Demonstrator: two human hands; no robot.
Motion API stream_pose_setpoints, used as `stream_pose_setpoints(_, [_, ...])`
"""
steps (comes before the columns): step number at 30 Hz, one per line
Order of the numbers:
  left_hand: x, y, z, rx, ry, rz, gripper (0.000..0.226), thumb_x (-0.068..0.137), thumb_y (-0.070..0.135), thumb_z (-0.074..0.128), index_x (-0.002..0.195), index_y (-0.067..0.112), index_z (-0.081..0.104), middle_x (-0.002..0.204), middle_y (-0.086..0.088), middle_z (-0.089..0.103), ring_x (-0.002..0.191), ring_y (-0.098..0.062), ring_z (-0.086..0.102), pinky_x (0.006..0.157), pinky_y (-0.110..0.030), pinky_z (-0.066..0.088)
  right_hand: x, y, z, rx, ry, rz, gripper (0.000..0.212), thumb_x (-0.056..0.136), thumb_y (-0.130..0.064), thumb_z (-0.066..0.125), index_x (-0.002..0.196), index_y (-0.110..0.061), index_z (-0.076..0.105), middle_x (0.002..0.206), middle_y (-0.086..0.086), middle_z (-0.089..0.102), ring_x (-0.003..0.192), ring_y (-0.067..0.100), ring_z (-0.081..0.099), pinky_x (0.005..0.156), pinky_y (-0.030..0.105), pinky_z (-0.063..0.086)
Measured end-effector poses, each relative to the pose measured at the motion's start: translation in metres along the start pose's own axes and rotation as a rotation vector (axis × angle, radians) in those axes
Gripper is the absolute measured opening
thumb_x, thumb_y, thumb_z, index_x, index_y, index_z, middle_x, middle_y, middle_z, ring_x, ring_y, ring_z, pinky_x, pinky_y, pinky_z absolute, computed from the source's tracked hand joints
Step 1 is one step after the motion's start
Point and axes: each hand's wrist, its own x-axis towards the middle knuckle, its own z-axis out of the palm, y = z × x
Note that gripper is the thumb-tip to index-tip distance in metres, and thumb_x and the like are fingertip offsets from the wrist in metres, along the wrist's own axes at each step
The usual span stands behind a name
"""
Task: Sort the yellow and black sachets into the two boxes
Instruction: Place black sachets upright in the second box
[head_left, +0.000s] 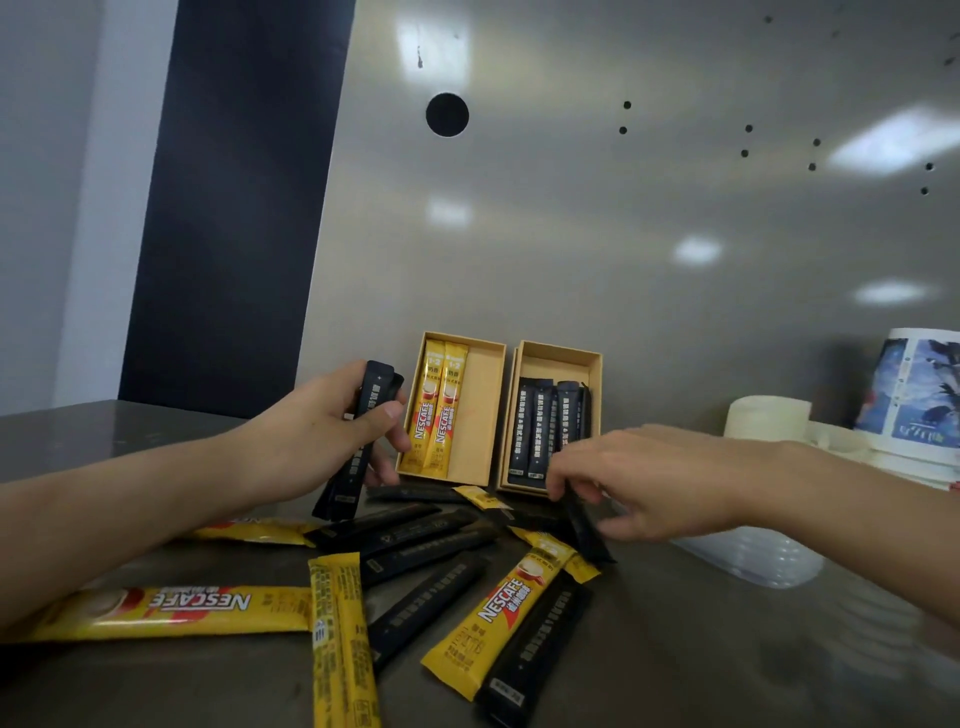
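Two open cardboard boxes stand side by side at the back of the steel counter. The left box (485, 415) holds two yellow sachets (435, 410); the right box (592, 364) holds several black sachets (535, 431). My left hand (311, 431) grips two black sachets (363, 431) upright, just left of the left box. My right hand (649, 478) reaches over the pile and pinches the top of another black sachet (589, 530), in front of the right box. Loose yellow sachets (171, 613) and black sachets (426, 603) lie mixed on the counter below both hands.
A steel wall rises right behind the boxes. At the right stand a white stack of cups or lids (763, 421), a printed paper cup (914, 389) and a clear plastic lid (758, 556) lying on the counter. A dark panel (228, 208) stands at the back left.
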Motion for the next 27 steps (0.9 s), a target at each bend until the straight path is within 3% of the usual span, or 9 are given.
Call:
stream_pose_setpoints(5, [-0.001, -0.001, -0.002, 0.013, 0.008, -0.004, 0.016, 0.103, 0.023, 0.048, 0.118, 0.023, 0.054, 0.098, -0.006, 0.072, 0.077, -0.025, 0.076, 0.075, -0.036, 0.064, -0.002, 0.004, 0.018, 0.021, 0.137, -0.063, 0.027, 0.096, -0.028, 0.054, 0.121, -0.038, 0.052, 0.1, -0.016, 0.051, 0.086, -0.001, 0.046, 0.074, 0.025, 0.046])
stream_pose_setpoints(9, [0.0, 0.0, 0.0, 0.021, 0.001, 0.005, 0.015, 0.103, 0.022, 0.047, 0.117, 0.023, 0.054, 0.097, -0.007, 0.072, 0.077, -0.024, 0.076, 0.07, -0.032, 0.064, -0.001, 0.009, 0.019, 0.132, 0.262, -0.046, 0.03, 0.099, -0.045, 0.046, 0.121, -0.032, 0.06, 0.109, -0.017, 0.056, 0.092, -0.002, 0.053, 0.079, 0.019, 0.048])
stream_pose_setpoints(13, [0.0, -0.001, 0.0, 0.02, 0.009, 0.003, 0.016, 0.103, 0.021, 0.047, 0.117, 0.023, 0.054, 0.097, -0.007, 0.072, 0.076, -0.024, 0.076, 0.069, -0.032, 0.063, 0.008, 0.022, 0.021, 0.408, 0.464, 0.063, 0.036, 0.097, -0.046, 0.049, 0.111, -0.019, 0.067, 0.107, -0.004, 0.062, 0.096, 0.012, 0.062, 0.079, 0.033, 0.054])
stream_pose_setpoints(16, [0.0, -0.002, -0.001, 0.008, 0.01, -0.002, 0.016, 0.103, 0.021, 0.047, 0.118, 0.021, 0.054, 0.097, -0.007, 0.072, 0.077, -0.026, 0.075, 0.072, -0.035, 0.063, 0.017, 0.028, 0.021, 0.634, 0.536, 0.214, 0.025, 0.099, -0.032, 0.057, 0.118, -0.019, 0.067, 0.11, -0.005, 0.064, 0.089, 0.014, 0.065, 0.065, 0.03, 0.059])
stream_pose_setpoints(19, [0.0, -0.003, -0.001, 0.007, 0.015, -0.007, 0.016, 0.103, 0.022, 0.048, 0.118, 0.023, 0.054, 0.095, -0.006, 0.073, 0.076, -0.025, 0.076, 0.072, -0.035, 0.063, 0.025, 0.027, 0.021, 0.823, 0.551, 0.316, 0.024, 0.097, -0.024, 0.063, 0.121, -0.021, 0.059, 0.103, -0.001, 0.068, 0.079, 0.018, 0.071, 0.053, 0.039, 0.061])
stream_pose_setpoints(21, [0.001, -0.004, -0.001, 0.006, 0.017, -0.005, 0.016, 0.102, 0.023, 0.048, 0.117, 0.023, 0.055, 0.094, -0.006, 0.074, 0.076, -0.025, 0.076, 0.071, -0.035, 0.064, 0.03, 0.027, 0.023, 0.838, 0.576, 0.354, 0.036, 0.095, -0.023, 0.066, 0.127, -0.022, 0.049, 0.098, -0.003, 0.068, 0.076, 0.015, 0.073, 0.052, 0.033, 0.061])
stream_pose_setpoints(24, [0.001, -0.004, -0.001, -0.002, 0.022, -0.004, 0.016, 0.102, 0.023, 0.048, 0.116, 0.022, 0.055, 0.094, -0.006, 0.074, 0.075, -0.025, 0.076, 0.07, -0.034, 0.064, 0.031, 0.026, 0.031, 0.719, 0.63, 0.389, 0.055, 0.093, -0.026, 0.069, 0.139, -0.023, 0.039, 0.089, -0.006, 0.069, 0.074, 0.008, 0.071, 0.058, 0.014, 0.054])
stream_pose_setpoints(27, [0.001, -0.004, -0.001, -0.003, 0.022, -0.004, 0.018, 0.102, 0.023, 0.048, 0.118, 0.022, 0.055, 0.094, -0.005, 0.074, 0.076, -0.025, 0.076, 0.069, -0.033, 0.064, 0.031, 0.023, 0.041, 0.571, 0.712, 0.434, 0.059, 0.092, -0.034, 0.069, 0.14, -0.024, 0.036, 0.087, -0.011, 0.069, 0.075, 0.005, 0.068, 0.076, 0.029, 0.06])
